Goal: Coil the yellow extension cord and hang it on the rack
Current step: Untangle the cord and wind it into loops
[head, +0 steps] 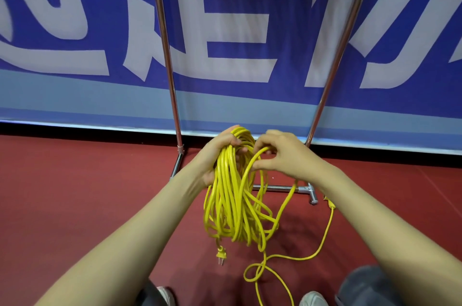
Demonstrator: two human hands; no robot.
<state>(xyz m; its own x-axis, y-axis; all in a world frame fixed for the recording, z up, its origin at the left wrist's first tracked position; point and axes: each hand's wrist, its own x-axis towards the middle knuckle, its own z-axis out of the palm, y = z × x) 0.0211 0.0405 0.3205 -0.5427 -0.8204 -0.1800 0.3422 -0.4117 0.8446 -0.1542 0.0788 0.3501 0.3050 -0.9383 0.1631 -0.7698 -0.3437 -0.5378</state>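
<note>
My left hand (217, 153) grips the top of a bundle of several loops of the yellow extension cord (232, 205), which hangs down in front of me. My right hand (280, 155) pinches one strand of the cord at the top of the bundle, beside the left hand. The plug (221, 254) dangles below the loops. Loose cord (322, 238) trails over the floor to the right and toward my feet. The metal rack (167, 55) stands right behind the coil, its two uprights rising out of view.
The rack's base bar and foot (308, 190) lie on the red floor (75, 193). A blue and white banner (237, 30) covers the wall behind. My knees and shoes (312, 298) show at the bottom edge.
</note>
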